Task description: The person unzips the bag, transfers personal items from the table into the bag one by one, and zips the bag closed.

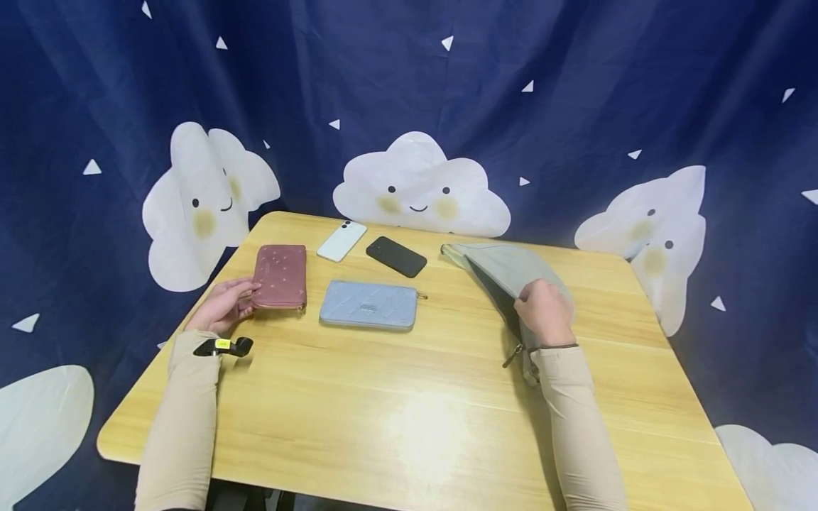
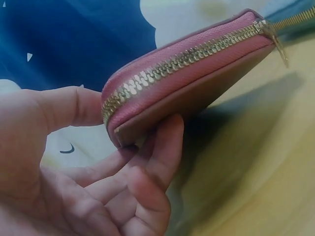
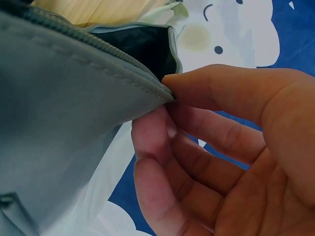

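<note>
At the table's left side my left hand (image 1: 225, 305) pinches the lower left corner of a dark pink zip wallet (image 1: 281, 275). In the left wrist view its gold zipper (image 2: 187, 58) is closed, with the thumb on one side and fingers underneath. On the right, my right hand (image 1: 547, 309) pinches the zipper edge of a grey-green zip bag (image 1: 517, 264). The bag's mouth gapes, showing a dark lining (image 3: 142, 44) in the right wrist view. A zipper pull (image 1: 513, 355) hangs at the bag's near end.
Between the hands lies a light blue zip wallet (image 1: 368, 305) on the wooden table (image 1: 383, 397). Behind it are a white phone (image 1: 341, 241) and a black phone (image 1: 396, 256). A dark blue curtain (image 1: 396, 71) with clouds hangs at the table's far edge.
</note>
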`<state>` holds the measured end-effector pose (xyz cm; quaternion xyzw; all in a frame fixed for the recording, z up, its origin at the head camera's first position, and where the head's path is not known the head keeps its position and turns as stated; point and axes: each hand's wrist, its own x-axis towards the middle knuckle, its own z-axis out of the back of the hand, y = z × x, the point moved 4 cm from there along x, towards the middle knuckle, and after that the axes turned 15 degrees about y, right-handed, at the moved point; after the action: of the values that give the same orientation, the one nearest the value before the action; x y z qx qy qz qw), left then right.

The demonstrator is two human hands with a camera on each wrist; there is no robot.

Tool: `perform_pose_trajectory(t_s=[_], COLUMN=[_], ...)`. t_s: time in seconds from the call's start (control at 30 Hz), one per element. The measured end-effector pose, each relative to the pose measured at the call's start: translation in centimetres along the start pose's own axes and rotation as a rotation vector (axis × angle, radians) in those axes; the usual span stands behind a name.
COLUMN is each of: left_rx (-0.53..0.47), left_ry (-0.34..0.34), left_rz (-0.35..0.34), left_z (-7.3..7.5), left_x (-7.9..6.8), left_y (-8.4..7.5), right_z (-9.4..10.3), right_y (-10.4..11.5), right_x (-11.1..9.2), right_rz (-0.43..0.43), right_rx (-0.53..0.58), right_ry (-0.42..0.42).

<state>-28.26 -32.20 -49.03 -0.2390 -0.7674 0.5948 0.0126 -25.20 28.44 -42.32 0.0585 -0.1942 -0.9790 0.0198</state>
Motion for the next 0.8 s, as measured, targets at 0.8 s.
perform_pose_trajectory(t_s=[0.8], left_rx=[-0.125], left_ry=[0.099], left_rz=[-0.118], left_z=[-3.8], left_x=[-0.2], left_y=[-1.4], right_z=[-0.3], right_y=[0.0], right_x=[0.2], right_rz=[0.031], right_rx=[0.023], right_ry=[-0.005])
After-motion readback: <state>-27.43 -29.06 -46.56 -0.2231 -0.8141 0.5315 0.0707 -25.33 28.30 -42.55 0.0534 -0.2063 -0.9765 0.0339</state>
